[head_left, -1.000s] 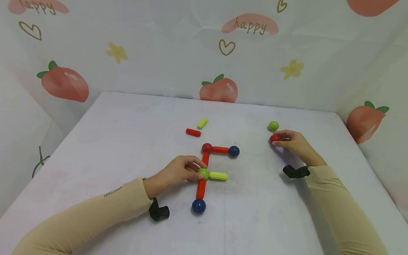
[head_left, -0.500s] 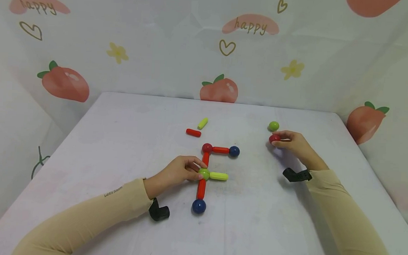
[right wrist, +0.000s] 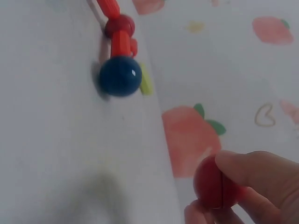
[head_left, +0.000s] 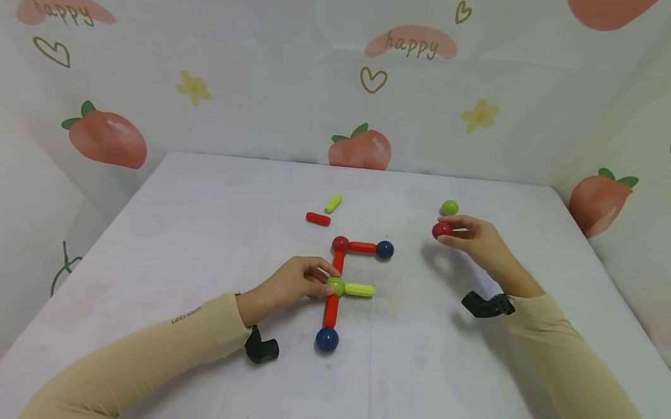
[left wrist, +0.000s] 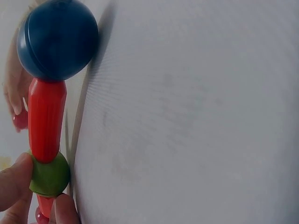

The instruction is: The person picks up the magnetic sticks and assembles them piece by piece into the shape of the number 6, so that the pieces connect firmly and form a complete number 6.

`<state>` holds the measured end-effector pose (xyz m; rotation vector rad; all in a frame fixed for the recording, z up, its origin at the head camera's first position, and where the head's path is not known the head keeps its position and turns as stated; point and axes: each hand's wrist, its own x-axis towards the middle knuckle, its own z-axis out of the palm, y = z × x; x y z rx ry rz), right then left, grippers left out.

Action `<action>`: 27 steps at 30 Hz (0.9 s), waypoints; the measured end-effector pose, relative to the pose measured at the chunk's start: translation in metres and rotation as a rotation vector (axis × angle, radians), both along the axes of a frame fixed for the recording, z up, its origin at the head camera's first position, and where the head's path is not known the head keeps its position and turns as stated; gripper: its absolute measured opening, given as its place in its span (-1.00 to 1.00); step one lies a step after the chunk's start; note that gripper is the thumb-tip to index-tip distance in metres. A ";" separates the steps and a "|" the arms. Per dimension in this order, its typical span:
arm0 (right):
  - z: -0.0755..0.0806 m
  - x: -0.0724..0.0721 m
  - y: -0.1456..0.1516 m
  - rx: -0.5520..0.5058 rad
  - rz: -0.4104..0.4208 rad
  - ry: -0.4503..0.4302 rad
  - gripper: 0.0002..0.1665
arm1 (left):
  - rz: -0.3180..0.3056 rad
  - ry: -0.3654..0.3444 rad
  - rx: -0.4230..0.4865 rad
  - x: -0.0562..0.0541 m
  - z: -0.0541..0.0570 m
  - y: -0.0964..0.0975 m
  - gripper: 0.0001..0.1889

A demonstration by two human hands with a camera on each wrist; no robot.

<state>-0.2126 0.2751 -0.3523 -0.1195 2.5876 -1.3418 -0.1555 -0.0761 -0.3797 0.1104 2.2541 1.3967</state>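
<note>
My left hand (head_left: pixel 303 276) pinches the green ball (head_left: pixel 337 286) in the middle of a joined figure of balls and rods. From that ball one red rod (head_left: pixel 331 312) runs down to a blue ball (head_left: pixel 327 339), and another leads up to a red ball (head_left: pixel 340 244). A yellow-green rod (head_left: pixel 360 290) sticks out to its right, its far end bare. At the top, a red rod (head_left: pixel 362 246) links the red ball to a second blue ball (head_left: pixel 385 249). Held above the table between thumb and fingers of my right hand (head_left: pixel 476 239) is a loose red ball (head_left: pixel 441 230).
Behind the figure lie a loose red rod (head_left: pixel 318 219) and a yellow-green rod (head_left: pixel 333 203). A loose green ball (head_left: pixel 449 207) rests just beyond the right hand. The white table (head_left: pixel 228 197) ends at a printed cloth backdrop (head_left: pixel 274 73).
The right hand has lifted the red ball off the table beside the green one and shifted it slightly left. The left hand and the figure stay put.
</note>
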 end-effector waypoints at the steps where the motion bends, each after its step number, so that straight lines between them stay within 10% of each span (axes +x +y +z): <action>1: 0.001 0.002 -0.002 -0.007 0.001 -0.003 -0.39 | -0.001 0.001 0.000 0.000 0.000 0.000 -0.73; 27: -0.011 0.036 -0.038 -0.157 0.137 0.030 -0.49 | -0.010 0.011 -0.004 0.000 -0.002 -0.001 -0.73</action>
